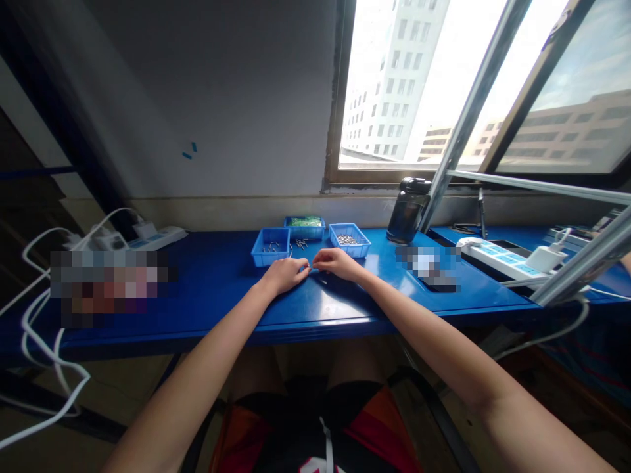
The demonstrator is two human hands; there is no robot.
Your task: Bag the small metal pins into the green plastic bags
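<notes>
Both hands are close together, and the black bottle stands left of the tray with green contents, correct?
Not quite: the head view shows the black bottle to the right of the tray with green contents. The left hand and right hand are indeed close together.

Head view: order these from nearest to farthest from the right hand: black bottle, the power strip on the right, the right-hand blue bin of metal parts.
From the right hand:
1. Blue bin: just beyond the hand.
2. Black bottle: farther back, to the right.
3. Power strip: far right.
</notes>
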